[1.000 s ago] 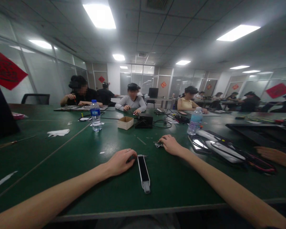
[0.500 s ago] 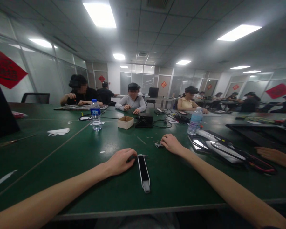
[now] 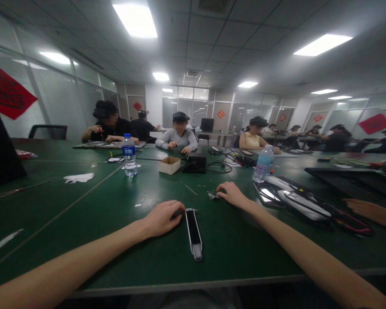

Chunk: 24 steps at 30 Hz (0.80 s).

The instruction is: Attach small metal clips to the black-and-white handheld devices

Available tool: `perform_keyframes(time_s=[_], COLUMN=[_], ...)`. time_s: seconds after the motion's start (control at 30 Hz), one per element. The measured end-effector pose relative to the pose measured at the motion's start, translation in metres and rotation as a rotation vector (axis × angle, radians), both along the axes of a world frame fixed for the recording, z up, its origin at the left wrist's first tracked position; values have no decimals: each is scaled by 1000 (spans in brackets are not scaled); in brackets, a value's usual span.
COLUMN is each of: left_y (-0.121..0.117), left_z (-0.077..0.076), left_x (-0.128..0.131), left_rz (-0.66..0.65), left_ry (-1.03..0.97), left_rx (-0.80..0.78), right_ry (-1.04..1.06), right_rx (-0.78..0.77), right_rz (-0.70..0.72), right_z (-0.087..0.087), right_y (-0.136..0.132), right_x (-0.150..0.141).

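Observation:
My left hand [image 3: 163, 219] rests on the green table, fingers loosely curved and thumb apart from them, with nothing visible in it. Its fingertips lie beside the top end of a long, narrow device [image 3: 193, 229] with a black face, white rim and grey lower end. A thin small piece [image 3: 196, 210] sticks out near that end. Farther forward, my right hand [image 3: 234, 194] has bent, slightly parted fingers at the edge of a small heap of metal parts [image 3: 212, 195]. The parts are too small to name, and whether the fingertips touch them is unclear.
An open cardboard box [image 3: 169, 165] stands ahead beside a black object [image 3: 194, 164]. Water bottles stand left [image 3: 129, 155] and right [image 3: 263, 163]. White cable-wrapped devices [image 3: 296, 199] lie at right, near another person's hand [image 3: 369, 211]. Several people sit across the table.
My right hand has drawn slightly right from the small metal parts, and its fingers have parted a little. My left hand and the long device have stayed put.

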<state>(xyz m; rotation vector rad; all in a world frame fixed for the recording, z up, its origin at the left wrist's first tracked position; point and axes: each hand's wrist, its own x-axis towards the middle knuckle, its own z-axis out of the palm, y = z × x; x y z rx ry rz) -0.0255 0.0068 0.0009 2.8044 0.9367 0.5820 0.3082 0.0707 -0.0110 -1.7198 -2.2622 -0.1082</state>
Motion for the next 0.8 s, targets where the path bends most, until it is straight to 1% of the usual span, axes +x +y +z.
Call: perform_keyframes(time_s=[0.17, 0.37, 0.53, 0.8], left_y=[-1, -1, -1, -2], left_z=[2, 2, 3, 4], left_x=[0, 0, 1, 1], left_rz=[-3, -7, 3, 5], left_ry=[2, -13, 3, -2], left_rx=[-7, -3, -14, -11], right_ry=[44, 22, 47, 12], right_rx=[-10, -44, -91, -93], right_rz=[79, 31, 25, 6], right_z=[0, 5, 12, 9], right_y=[3, 0, -5, -5], right_x=[3, 3, 1, 0])
